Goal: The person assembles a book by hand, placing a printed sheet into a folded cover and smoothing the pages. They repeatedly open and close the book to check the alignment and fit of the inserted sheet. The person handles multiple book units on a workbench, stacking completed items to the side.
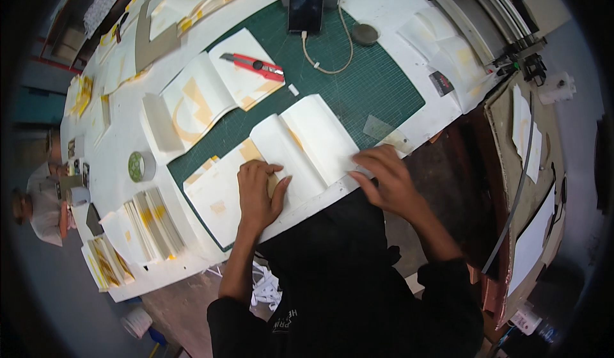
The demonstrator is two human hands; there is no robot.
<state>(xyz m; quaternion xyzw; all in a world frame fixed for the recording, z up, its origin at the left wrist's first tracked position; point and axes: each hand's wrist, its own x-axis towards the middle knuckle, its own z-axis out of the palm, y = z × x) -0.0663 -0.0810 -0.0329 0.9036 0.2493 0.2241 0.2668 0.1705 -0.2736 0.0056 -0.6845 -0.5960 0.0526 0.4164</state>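
In front of me lies a creased white paper sheet [316,137] with pale yellow print, its panels bent along folds near the table's front edge. My left hand [258,191] rests on its left part, fingers curved and thumb apart from them. At the sheet's right edge is my right hand [384,179], its thumb and fingers apart; whether a fingertip touches the paper I cannot tell. Under the left hand's side lies another printed sheet [214,198]. Farther off, a red and black utility knife [256,67] lies on a second folded sheet [198,99].
A green cutting mat [390,89] lies under the sheets. A phone [306,3] with a white cable stands at the back. To the left are a tape roll [141,166] and stacked folded papers [150,220]. A person [46,198] is at far left.
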